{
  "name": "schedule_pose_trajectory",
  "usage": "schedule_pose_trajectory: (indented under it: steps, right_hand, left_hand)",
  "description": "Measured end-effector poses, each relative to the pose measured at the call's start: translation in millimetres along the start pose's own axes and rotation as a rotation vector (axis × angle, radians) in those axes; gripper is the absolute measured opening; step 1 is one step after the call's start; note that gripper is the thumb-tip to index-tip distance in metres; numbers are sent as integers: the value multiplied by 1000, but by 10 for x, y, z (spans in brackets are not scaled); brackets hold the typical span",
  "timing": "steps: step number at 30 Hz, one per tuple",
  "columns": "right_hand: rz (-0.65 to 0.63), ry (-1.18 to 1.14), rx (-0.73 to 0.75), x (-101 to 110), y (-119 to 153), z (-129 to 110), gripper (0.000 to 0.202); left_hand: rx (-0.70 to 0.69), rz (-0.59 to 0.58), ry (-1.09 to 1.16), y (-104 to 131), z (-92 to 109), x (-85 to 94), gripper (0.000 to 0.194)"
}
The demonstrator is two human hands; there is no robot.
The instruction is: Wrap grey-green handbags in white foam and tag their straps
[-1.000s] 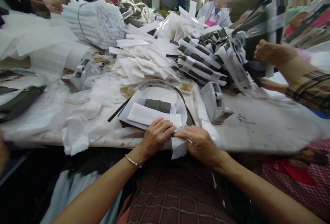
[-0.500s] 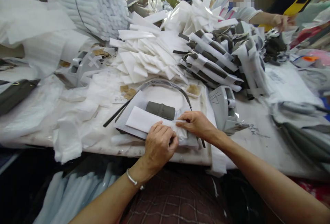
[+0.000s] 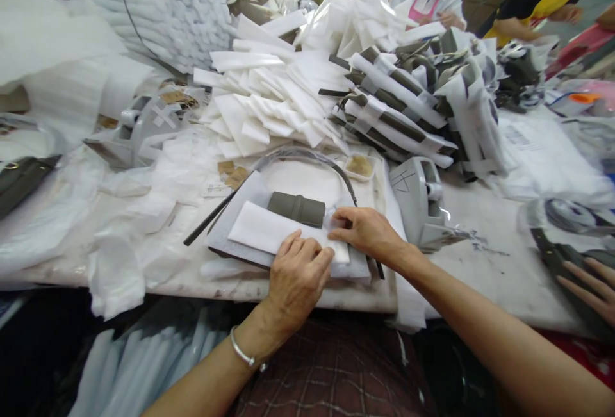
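A flat bag [image 3: 269, 186] covered with white foam sheet lies in front of me, its dark strap [image 3: 211, 215] arching behind it. On top sits a grey-green roll-shaped piece [image 3: 296, 209], with a white foam strip [image 3: 254, 230] along its near side. My left hand [image 3: 300, 279] rests on this strip, fingers laid over it and holding nothing. At the strip's right end, my right hand [image 3: 365, 232] has thumb and fingers bent together beside some clear plastic film [image 3: 330, 217]. What is between those fingertips is hidden.
Tape dispensers [image 3: 417, 199] stand right and left. Behind are piled white foam pieces [image 3: 273, 116], wrapped bags [image 3: 389, 106] and a bundle of foam tubes [image 3: 158, 13]. A small tray [image 3: 359, 166] sits behind the bag. Another person's hand [image 3: 593, 286] rests at far right.
My left hand has flattened over the foam strip's near edge. The crumpled white plastic near my right fingers now lies flatter. Another person's hand has appeared at the right.
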State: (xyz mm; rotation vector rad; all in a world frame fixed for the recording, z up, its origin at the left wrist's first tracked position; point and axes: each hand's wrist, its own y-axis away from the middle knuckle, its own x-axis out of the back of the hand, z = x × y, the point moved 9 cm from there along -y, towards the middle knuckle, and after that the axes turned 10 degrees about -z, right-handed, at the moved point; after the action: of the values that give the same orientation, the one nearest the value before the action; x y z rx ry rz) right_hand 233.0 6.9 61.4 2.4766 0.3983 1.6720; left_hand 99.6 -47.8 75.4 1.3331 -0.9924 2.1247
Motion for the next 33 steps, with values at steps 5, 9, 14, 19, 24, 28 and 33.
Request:
schedule_pose_trajectory:
  steps: [5, 9, 14, 19, 24, 28, 33]
  right_hand:
    - [25, 28, -76, 5, -60, 42, 13]
    - [77, 148, -150, -11, -129, 49, 22]
    - [218, 169, -172, 180, -63, 36, 35]
    - [554, -161, -144, 899, 695, 519, 26]
    - [726, -190, -420, 1257, 1520, 1527, 27]
    - [502, -669, -545, 810, 1486, 2141, 35]
    - [409, -891, -545, 591, 1224, 2203, 33]
  left_hand:
    - [-91, -6, 7, 7, 35, -15, 17]
    - [-113, -33, 37, 9, 29, -53, 21]
    - [-108, -47, 51, -2, 33, -48, 24]
    - [-129, -12, 41, -2, 36, -39, 21]
    - [-165, 41, 14, 2, 40, -32, 21]
    - [-189, 80, -29, 2, 44, -27, 23]
    - [-205, 92, -66, 3, 62, -22, 24]
